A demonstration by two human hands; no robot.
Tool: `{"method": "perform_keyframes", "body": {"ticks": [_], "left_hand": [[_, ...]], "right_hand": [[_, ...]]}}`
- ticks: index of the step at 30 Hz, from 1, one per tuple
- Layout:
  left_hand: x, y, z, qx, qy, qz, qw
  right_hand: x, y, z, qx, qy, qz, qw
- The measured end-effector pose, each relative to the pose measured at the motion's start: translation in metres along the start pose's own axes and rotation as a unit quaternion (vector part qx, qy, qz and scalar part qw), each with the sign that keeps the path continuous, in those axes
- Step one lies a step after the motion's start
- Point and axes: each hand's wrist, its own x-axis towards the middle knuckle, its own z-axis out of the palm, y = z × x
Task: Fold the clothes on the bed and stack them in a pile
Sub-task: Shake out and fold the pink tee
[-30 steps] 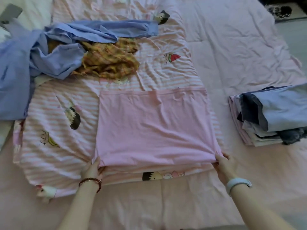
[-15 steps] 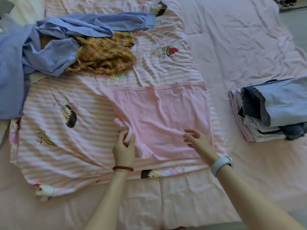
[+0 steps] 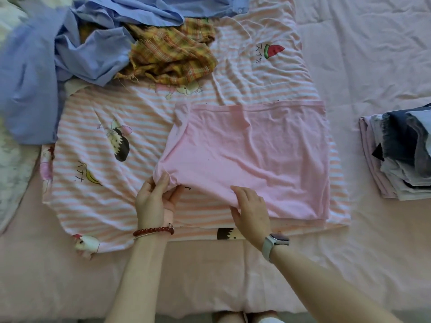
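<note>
A plain pink garment [image 3: 261, 155] lies partly folded on a pink-and-white striped cartoon cloth [image 3: 112, 206] spread over the bed. My left hand [image 3: 154, 199] pinches the garment's lifted left corner, with the cloth bunched over its fingers. My right hand [image 3: 249, 206] grips the garment's near edge a little to the right, fingers tucked under the fabric. A pile of folded clothes [image 3: 401, 157], blue, grey and white, sits at the right edge of the bed.
Crumpled blue shirts [image 3: 70, 50] and a yellow plaid cloth [image 3: 170, 57] lie heaped at the far left. The pink bedsheet [image 3: 373, 54] stretches to the right and toward me. A pale patterned cover [image 3: 11, 164] is at the left edge.
Both hands left the garment's near corners and moved inward. The left side of the pink garment has been lifted and drawn rightward; my right hand now grips the near edge.
</note>
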Motion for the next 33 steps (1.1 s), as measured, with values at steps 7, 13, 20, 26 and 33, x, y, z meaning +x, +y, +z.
{"method": "perform_keyframes", "body": {"ticks": [7, 13, 20, 26, 33], "left_hand": [[0.006, 0.009, -0.016, 0.038, 0.026, 0.035, 0.998], [0.002, 0.004, -0.026, 0.273, -0.092, 0.013, 0.958], [-0.007, -0.004, -0.027, 0.583, -0.062, 0.180, 0.789], [-0.025, 0.026, -0.026, 0.512, -0.017, 0.386, 0.767], [-0.078, 0.100, -0.015, 0.306, -0.018, 0.422, 0.854]], "right_hand": [[-0.023, 0.081, -0.044, -0.139, 0.057, 0.060, 0.987], [-0.019, 0.103, -0.069, -0.110, 0.075, 0.185, 0.974], [-0.006, 0.092, -0.096, -0.069, 0.181, 0.215, 0.957], [-0.011, 0.056, -0.143, -0.053, 0.261, 0.184, 0.946], [-0.031, -0.012, -0.233, -0.042, 0.356, 0.046, 0.932]]}}
